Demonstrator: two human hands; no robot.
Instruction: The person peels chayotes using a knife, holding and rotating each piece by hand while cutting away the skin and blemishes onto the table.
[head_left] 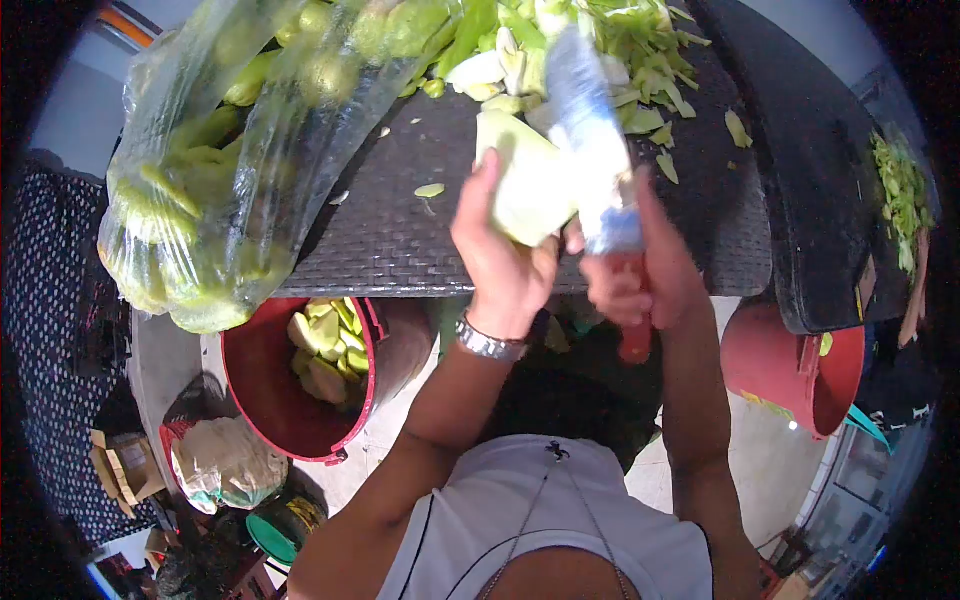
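A pale green, peeled-looking vegetable piece (525, 178) rests in my left hand (505, 255), with the thumb up along its left side. My right hand (645, 265) is wrapped round the red handle of a large knife (590, 130). The broad blade points away from me, blurred and glaring, beside the right side of the piece; whether they touch I cannot tell. Beyond my hands, cut pieces and peelings (660, 95) lie heaped on the dark woven table (400, 225). A clear plastic bag (215, 210) of green vegetables hangs over the table's left front edge.
Below the table's left side stands a red bucket (255, 400) holding pale green pieces. Another red bucket (760, 360) is on the right. A black chair or seat (810, 180) with green scraps stands at the right. A filled sack (228, 465) sits at the lower left.
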